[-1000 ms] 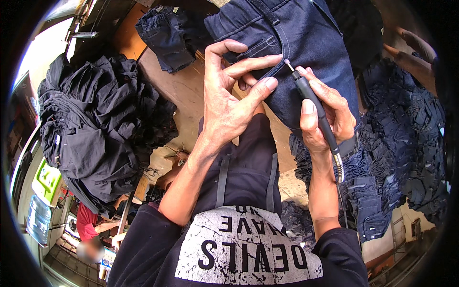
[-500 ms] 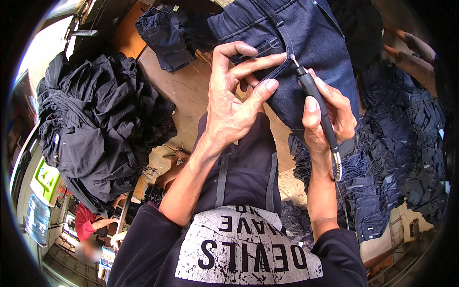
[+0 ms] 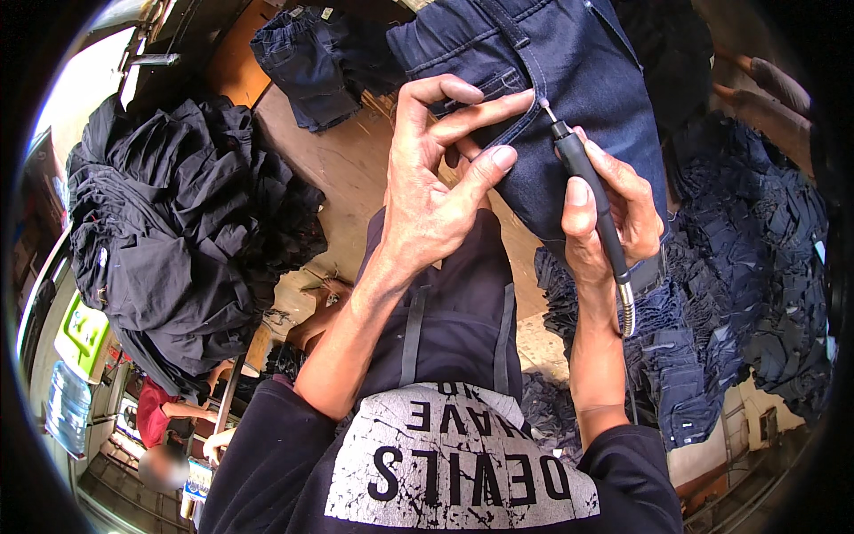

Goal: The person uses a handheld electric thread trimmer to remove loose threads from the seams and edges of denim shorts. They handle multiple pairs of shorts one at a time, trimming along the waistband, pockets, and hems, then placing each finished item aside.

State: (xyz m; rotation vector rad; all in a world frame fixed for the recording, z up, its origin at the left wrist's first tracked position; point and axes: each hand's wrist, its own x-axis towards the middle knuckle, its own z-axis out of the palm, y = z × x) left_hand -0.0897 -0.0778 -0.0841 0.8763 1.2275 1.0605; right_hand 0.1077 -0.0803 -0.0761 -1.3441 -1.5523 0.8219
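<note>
A pair of dark blue jeans (image 3: 592,76) lies spread at the top, its stitched edge bending into a curve near the middle. My left hand (image 3: 431,191) grips that edge, with the index finger stretched along it and the thumb just below. A black pen-shaped rotary grinder (image 3: 580,160) sits in my right hand (image 3: 623,209), wrapped by the fingers and thumb. The grinder's small pale tip is at the stitched edge, beside my left index fingertip; whether it touches the cloth I cannot tell. A metal spring sleeve and cable trail from its back end.
A big heap of black cloth (image 3: 178,249) rises at the left. Folded dark denim garments (image 3: 307,67) lie at the upper left, with denim piles (image 3: 738,258) along the right. A green plastic container (image 3: 82,338), a blue water jug (image 3: 69,409) and a person in red (image 3: 156,414) are lower left.
My hands, the grinder and the jeans have hardly moved. At the lower left, the person in red has shifted an arm slightly.
</note>
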